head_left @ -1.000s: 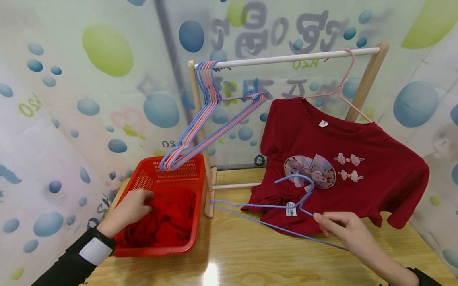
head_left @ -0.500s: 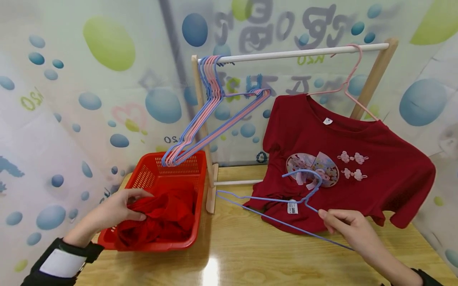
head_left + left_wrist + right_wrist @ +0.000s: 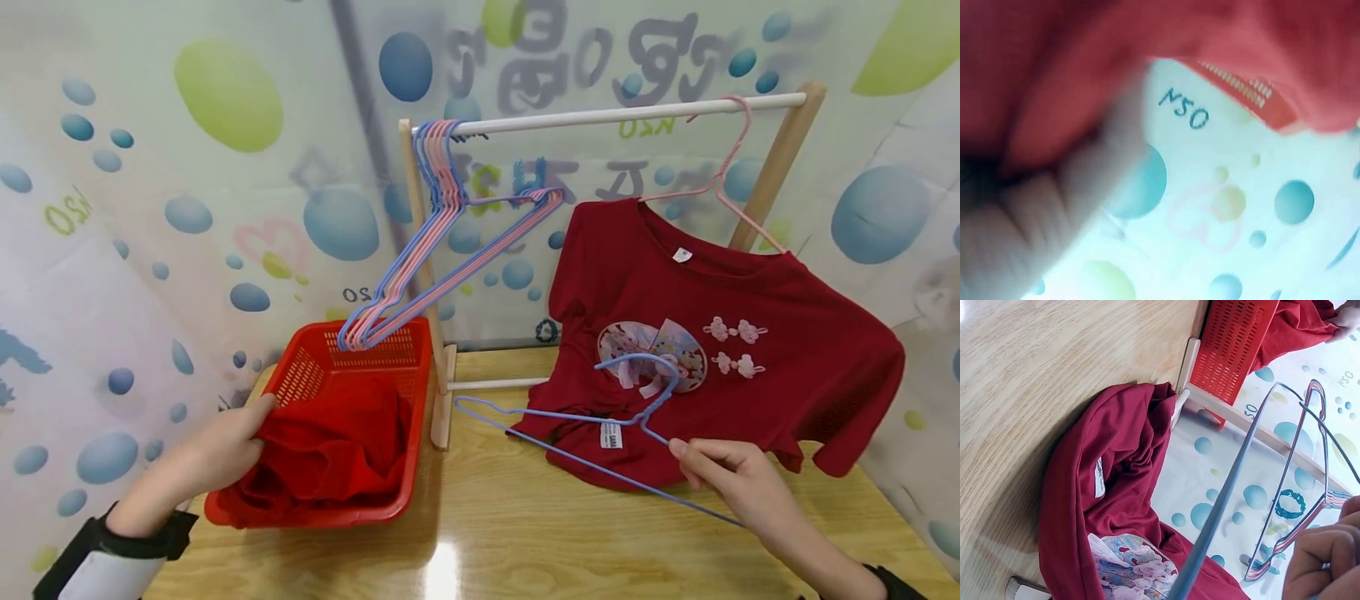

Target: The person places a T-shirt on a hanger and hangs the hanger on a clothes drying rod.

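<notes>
My left hand (image 3: 217, 446) grips a bright red piece of cloth (image 3: 330, 437) by its edge, lifting part of it above the red plastic basket (image 3: 303, 350). The left wrist view shows the fingers (image 3: 1047, 200) bent at the cloth, blurred. My right hand (image 3: 738, 479) pinches a blue hanger (image 3: 555, 454) near one shoulder, its hook pointing up and left, over the wooden table. Behind it a dark red T-shirt (image 3: 787, 317) with a round printed panel hangs on a pink hanger (image 3: 723, 179); its hem bunches on the table.
A rack with a white rod (image 3: 600, 119) and wooden posts stands at the back. Several blue and pink hangers (image 3: 442, 200) hang at its left end, reaching over the basket. The wooden table (image 3: 525, 542) runs in front, and a patterned curtain (image 3: 262, 200) closes off the back.
My left hand has moved from inside the basket out to the left and taken hold of the red cloth, drawing it up. The right hand and blue hanger have hardly moved.
</notes>
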Motion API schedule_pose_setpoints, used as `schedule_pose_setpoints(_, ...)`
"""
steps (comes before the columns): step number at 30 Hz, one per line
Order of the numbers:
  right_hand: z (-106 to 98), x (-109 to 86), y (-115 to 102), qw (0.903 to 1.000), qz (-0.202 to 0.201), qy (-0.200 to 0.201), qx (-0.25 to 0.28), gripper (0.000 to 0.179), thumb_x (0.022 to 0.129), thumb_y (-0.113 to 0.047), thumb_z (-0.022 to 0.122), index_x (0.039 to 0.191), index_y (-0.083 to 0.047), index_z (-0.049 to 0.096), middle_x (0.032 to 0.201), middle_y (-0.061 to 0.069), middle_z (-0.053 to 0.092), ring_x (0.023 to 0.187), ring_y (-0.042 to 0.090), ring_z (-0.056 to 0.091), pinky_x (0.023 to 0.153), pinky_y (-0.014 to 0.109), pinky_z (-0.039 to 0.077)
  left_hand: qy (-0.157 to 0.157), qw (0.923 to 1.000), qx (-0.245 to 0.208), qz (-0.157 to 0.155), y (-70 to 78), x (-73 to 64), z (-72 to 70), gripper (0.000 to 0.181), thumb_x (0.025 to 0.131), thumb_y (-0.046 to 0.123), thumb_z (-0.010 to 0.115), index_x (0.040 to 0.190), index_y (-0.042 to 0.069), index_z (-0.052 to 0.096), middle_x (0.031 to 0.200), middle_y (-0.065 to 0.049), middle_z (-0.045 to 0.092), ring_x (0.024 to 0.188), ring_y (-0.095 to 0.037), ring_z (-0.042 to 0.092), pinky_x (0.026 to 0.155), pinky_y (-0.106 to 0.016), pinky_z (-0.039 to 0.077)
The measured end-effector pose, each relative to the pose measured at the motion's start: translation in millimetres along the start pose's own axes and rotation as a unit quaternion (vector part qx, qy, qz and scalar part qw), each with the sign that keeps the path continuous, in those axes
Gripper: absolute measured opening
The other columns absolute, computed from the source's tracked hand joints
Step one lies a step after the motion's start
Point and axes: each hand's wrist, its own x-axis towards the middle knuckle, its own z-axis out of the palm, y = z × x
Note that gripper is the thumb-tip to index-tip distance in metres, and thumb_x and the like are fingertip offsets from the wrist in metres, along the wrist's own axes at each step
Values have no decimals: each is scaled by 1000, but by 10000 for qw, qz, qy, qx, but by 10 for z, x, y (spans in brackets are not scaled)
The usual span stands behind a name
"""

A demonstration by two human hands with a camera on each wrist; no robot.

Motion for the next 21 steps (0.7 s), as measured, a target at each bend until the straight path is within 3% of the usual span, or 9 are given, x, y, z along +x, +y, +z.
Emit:
schedule_pose_setpoints(4,-2,-15,6,9999,38,131,30,39,105,-8,55,65,-8,52,60,5,37,55,21,28,50,31,28,-36,9932,-1164,-12,85,1,-61,25,93,-11,44,116,-2,52,101,-9,63,85,-19,61,70,-36,54)
schedule_pose_setpoints(7,-6,-23,12,9995,-62,250,160,39,104,-6,54,65,-8,51,60,6,34,54,23,26,48,34,26,37,9720,-2341,187,172,34,-138,23,100,-8,41,120,-3,52,110,-10,60,90,-17,62,72,-34,56)
schedule_pose_setpoints(8,-10,-26,15,9993,-106,278,216,39,104,-5,54,65,-8,51,59,6,32,53,23,25,48,34,25,63,9609,-2749,320,197,49,-156,24,101,-7,40,121,-3,53,111,-9,59,91,-16,62,73,-32,56)
schedule_pose_setpoints(12,-41,-29,27,9984,-205,309,422,38,105,-3,52,67,-8,51,59,8,26,52,25,21,47,37,22,-98,8958,-4364,834,326,116,-211,25,105,-3,38,120,5,57,109,-2,62,93,-14,65,76,-29,58)
schedule_pose_setpoints(15,-67,-25,28,9971,-250,317,642,38,105,-1,51,67,-7,52,58,9,23,51,25,19,48,37,21,-192,8511,-5132,1090,489,169,-250,26,106,-2,39,120,10,58,108,0,65,95,-13,66,79,-27,58)
schedule_pose_setpoints(16,-73,-23,27,9964,-292,338,721,38,104,0,51,67,-7,51,58,9,23,51,25,18,48,37,21,-148,8451,-5216,1158,561,185,-270,26,107,-1,40,121,10,58,108,0,65,96,-13,65,80,-26,57)
schedule_pose_setpoints(18,-80,-22,24,9947,-365,392,878,38,104,2,50,67,-7,51,59,9,21,52,25,17,49,37,20,30,8419,-5216,1383,729,221,-321,25,106,-2,40,121,9,57,107,-1,64,96,-14,64,80,-26,56)
schedule_pose_setpoints(21,-87,-26,24,9932,-378,490,990,38,104,3,50,67,-7,50,59,9,20,52,25,15,49,38,18,311,8376,-5059,2037,974,278,-395,25,105,-5,38,119,6,56,104,-3,63,92,-16,62,77,-27,54)
